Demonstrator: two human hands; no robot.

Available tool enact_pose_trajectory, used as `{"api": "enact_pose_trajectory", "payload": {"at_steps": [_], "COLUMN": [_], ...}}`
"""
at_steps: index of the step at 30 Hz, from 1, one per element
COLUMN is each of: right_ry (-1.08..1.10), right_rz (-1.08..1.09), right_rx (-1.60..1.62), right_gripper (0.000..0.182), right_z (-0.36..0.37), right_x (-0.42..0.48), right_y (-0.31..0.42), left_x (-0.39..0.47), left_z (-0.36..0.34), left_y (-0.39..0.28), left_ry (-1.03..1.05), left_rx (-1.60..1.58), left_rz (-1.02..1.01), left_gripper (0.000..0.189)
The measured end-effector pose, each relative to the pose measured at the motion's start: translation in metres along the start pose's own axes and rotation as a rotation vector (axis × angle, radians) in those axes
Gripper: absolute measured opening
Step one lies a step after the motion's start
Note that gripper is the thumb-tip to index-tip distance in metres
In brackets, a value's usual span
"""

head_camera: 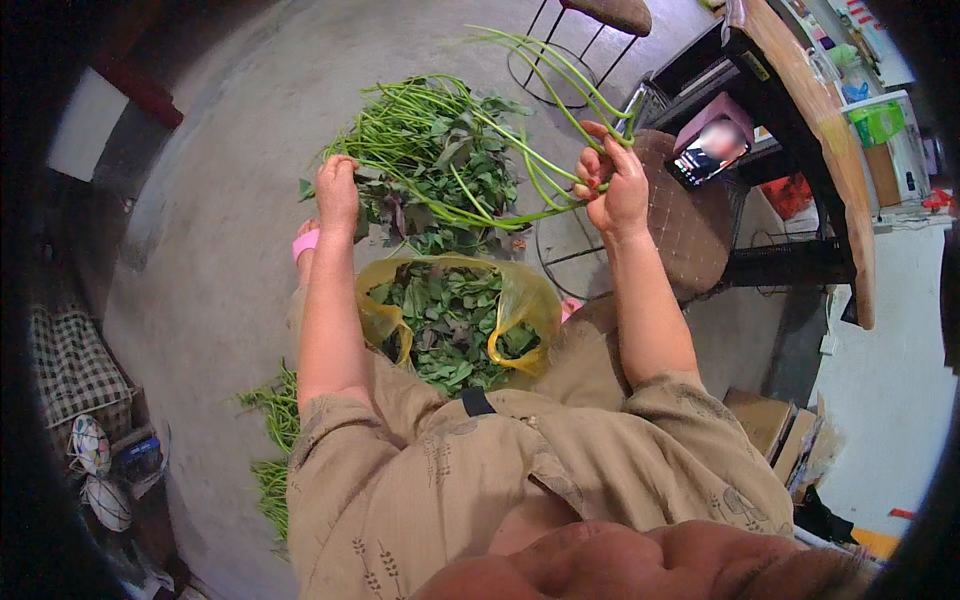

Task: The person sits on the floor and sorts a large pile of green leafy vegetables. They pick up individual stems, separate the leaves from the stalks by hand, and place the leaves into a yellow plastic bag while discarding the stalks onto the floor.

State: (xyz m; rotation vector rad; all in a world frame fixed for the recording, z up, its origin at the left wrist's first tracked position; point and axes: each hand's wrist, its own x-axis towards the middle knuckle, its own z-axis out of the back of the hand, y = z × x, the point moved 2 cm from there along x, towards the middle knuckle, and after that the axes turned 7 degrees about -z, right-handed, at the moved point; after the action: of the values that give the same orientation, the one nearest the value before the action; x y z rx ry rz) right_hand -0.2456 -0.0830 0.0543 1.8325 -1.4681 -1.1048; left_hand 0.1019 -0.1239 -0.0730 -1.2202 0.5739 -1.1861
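Several long green leafy-vegetable stems [574, 82] are gripped by my right hand [615, 176], raised beside the brown chair at the right. Some of these stems curve left towards the pile. My left hand [337, 187] has its fingers closed at the left edge of the pile of green stems and leaves [420, 139] on the floor; it seems to pinch a stem end or leaf, partly hidden by the fingers. Between my legs a yellow plastic bag [529, 292] stands open, holding picked green leaves [450, 322].
A brown padded chair [686, 225] at the right bears a phone [709, 161] propped on a pink object. Another stool [615, 15] stands beyond. A wooden-edged table [832, 135] runs along the right. Bunches of green stems [277, 420] lie on the floor at the left.
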Motion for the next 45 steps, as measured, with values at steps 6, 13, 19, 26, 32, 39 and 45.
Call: {"api": "enact_pose_trajectory", "payload": {"at_steps": [6,13,19,26,32,39,45], "right_ry": [-0.013,0.013,0.069,0.188,0.205,0.249,0.226], "right_rz": [-0.010,-0.044,-0.119,-0.207,-0.224,-0.271,-0.253], "right_rx": [-0.024,-0.018,-0.043,-0.072,-0.044,-0.071,-0.036], "right_gripper": [0.026,0.025,0.024,0.027,0.028,0.027,0.026], "right_z": [0.004,-0.003,-0.015,-0.024,-0.021,-0.027,-0.019], "right_x": [0.002,0.003,-0.001,-0.005,-0.004,-0.009,-0.005], "right_y": [0.002,-0.007,-0.019,-0.024,-0.020,-0.023,-0.016], "left_x": [-0.009,-0.039,-0.054,-0.051,-0.046,-0.057,-0.051], "left_z": [-0.001,-0.036,-0.058,-0.064,-0.058,-0.066,-0.065], "left_y": [-0.039,-0.076,-0.087,-0.071,-0.071,-0.069,-0.075], "left_ry": [0.150,0.487,0.589,0.579,0.630,0.613,0.665], "left_rx": [-0.043,-0.124,0.130,0.369,0.437,0.358,0.500], "left_rz": [-0.140,-0.153,-0.335,-0.475,-0.390,-0.563,-0.508], "left_gripper": [0.017,0.017,0.040,0.029,0.032,0.030,0.014]}}
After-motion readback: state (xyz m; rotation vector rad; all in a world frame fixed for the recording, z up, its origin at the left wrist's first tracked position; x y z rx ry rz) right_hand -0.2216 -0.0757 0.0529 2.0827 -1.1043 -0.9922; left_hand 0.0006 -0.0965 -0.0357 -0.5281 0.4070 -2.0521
